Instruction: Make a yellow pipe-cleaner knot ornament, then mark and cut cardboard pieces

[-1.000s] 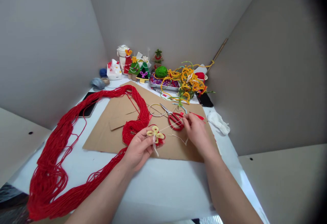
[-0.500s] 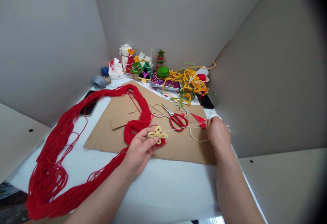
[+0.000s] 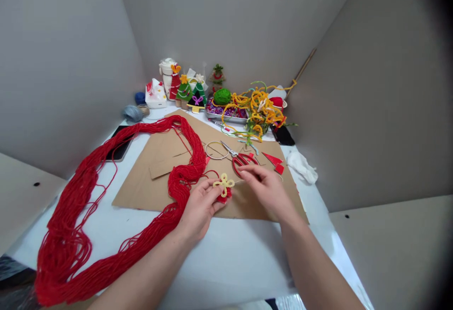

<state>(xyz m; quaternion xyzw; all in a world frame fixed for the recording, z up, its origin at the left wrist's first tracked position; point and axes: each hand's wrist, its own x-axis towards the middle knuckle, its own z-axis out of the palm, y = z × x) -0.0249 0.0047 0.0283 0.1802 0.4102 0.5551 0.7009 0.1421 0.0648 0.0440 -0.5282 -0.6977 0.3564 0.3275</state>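
Note:
My left hand (image 3: pixel 202 206) is closed around a pale yellow looped flower (image 3: pixel 223 185) backed by a small red piece (image 3: pixel 222 199). The thumb presses on the flower's lower left loop. A thin pale thread (image 3: pixel 240 181) runs from the flower to my right hand (image 3: pixel 266 188), whose fingers are pinched together. That thread's end is hidden by the fingers. Just beyond my right hand lie red-handled scissors (image 3: pixel 238 157) on the cardboard sheet (image 3: pixel 258 208). A big skein of red yarn (image 3: pixel 79 185) loops across the left side and reaches close to my left hand.
Behind the cardboard stand small tree ornaments (image 3: pixel 184 92), a tray of purple beads (image 3: pixel 226 113), a green yarn ball (image 3: pixel 222 96) and tangled orange yarn (image 3: pixel 264 109). A ring (image 3: pixel 217 157) and red scraps (image 3: pixel 273 159) lie on the cardboard. White tissue (image 3: pixel 302 166) sits at right.
My right hand has come in from the far right toward the flower, and the thread between the hands is much shorter. The left hand has shifted slightly right with the flower.

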